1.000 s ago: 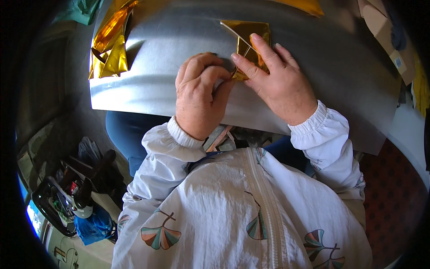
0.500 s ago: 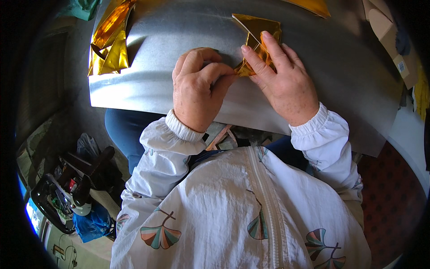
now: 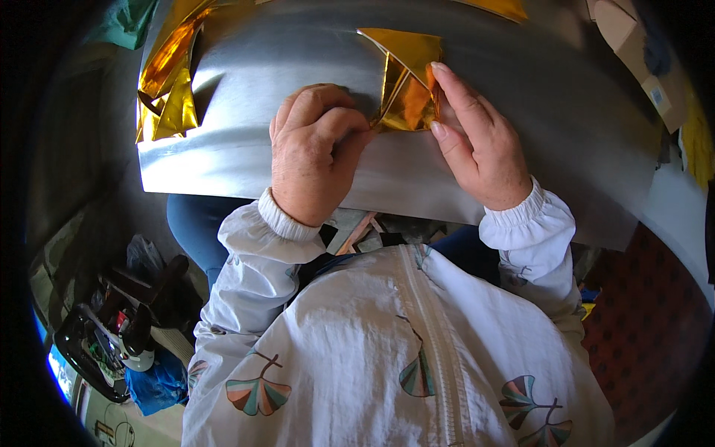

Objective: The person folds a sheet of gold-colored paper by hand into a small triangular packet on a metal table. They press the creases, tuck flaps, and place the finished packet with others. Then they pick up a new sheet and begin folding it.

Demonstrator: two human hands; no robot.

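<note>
The folded sheet of shiny gold foil paper [image 3: 406, 82] lies on the far middle of my grey, brushed-metal worktop [image 3: 521, 97], between my two hands. It is creased into angled flaps, with one pointed corner toward the far left and an orange-tinted fold at its centre. My left hand [image 3: 313, 153] rests curled just beside it, the fingers [image 3: 350, 130] bent together and pinching the near left corner of the paper against the metal. My right hand [image 3: 480, 141] holds the right side: its fingers [image 3: 454, 93] lie stretched out and close together along the paper's right edge, with the thumb pressed on the near corner, so the sheet is clamped between thumb and fingers there. Both cuffs of my white jacket with fan-leaf prints [image 3: 387, 350] end at the near edge of the worktop.

Farther off, at the worktop's far left corner, a loose heap of crumpled gold foil pieces [image 3: 167, 82] lies partly over the edge. Another gold scrap [image 3: 499, 7] shows at the far rim.

On the floor to my lower left stands a dark open tote tray [image 3: 82, 350]. In it I can make out several tools with dark handles and a white bottle-like object, packed close; I cannot tell them apart further. A blue plastic bag [image 3: 156, 384] lies just beside that tray.
</note>
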